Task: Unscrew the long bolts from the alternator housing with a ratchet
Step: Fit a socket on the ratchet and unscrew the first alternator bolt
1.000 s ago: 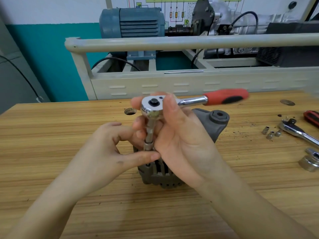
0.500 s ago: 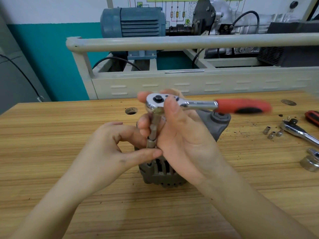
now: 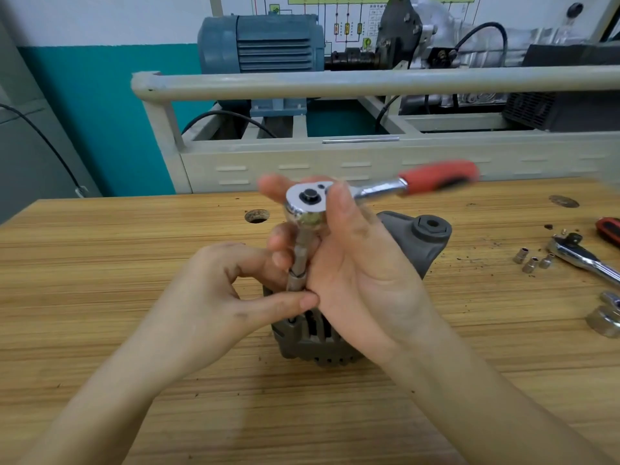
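Note:
A grey alternator housing [image 3: 416, 243] stands on the wooden bench [image 3: 100, 263], mostly hidden behind my hands. A ratchet [image 3: 307, 199] with a chrome head and a red handle [image 3: 439, 177] sits on a long extension [image 3: 300, 260] that runs down to the housing top. My right hand [image 3: 362, 273] grips the ratchet head and the extension, thumb on the head's right side. My left hand [image 3: 214, 297] pinches the socket end of the extension between thumb and finger. The bolt itself is hidden.
At the bench's right lie three small sockets [image 3: 531, 261], a second ratchet [image 3: 583, 256], a red-handled tool [image 3: 609, 228] and a large socket [image 3: 604, 320]. A hole [image 3: 257, 215] is in the benchtop behind. A beige rail frame [image 3: 369, 83] with a blue motor [image 3: 265, 45] stands beyond.
The red handle swung away to the right and then back toward the left, blurred with motion now. Both hands stay around the extension over the housing.

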The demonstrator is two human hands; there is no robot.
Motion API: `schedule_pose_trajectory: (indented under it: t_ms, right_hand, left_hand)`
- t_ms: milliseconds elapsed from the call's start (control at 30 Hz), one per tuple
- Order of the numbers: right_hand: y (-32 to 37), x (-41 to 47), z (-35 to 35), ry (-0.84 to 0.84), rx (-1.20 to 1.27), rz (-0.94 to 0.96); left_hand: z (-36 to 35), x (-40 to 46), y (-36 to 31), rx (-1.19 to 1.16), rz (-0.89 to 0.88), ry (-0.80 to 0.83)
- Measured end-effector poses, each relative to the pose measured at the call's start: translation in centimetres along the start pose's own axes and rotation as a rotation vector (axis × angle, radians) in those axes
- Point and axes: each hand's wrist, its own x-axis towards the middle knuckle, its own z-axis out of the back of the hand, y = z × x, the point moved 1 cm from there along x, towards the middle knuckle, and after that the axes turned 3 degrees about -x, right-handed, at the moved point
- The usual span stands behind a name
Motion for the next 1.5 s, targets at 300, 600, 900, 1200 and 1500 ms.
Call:
schedule_pose_trajectory:
  t_ms: [300, 600, 900, 1200, 1500]
  right_hand:
    - [0.03, 0.11, -0.01, -0.012, -0.056, -0.075]
    - [0.18, -0.15, -0.20, 0.015, -0.089, 0.005]
    - [-0.04, 0.21, 0.27, -0.012, -0.016, -0.081]
    - [-0.12, -0.20, -0.22, 0.012, -0.083, 0.023]
    - [-0.17, 0.02, 0.19, -0.037, -0.004, -0.074]
  left_hand:
    - [0.06, -0.08, 0.06, -0.003, 0.006, -0.001]
    - [-0.18, 0.02, -0.06, 0.035, -0.061, -0.017]
    - [0.36, 0.00, -0.13, 0.103, -0.044, 0.020]
    - [0.28, -0.42, -0.03, 0.244, 0.028, -0.045]
    - [0.54, -0.13, -0.04, 0.117, -0.066, 0.068]
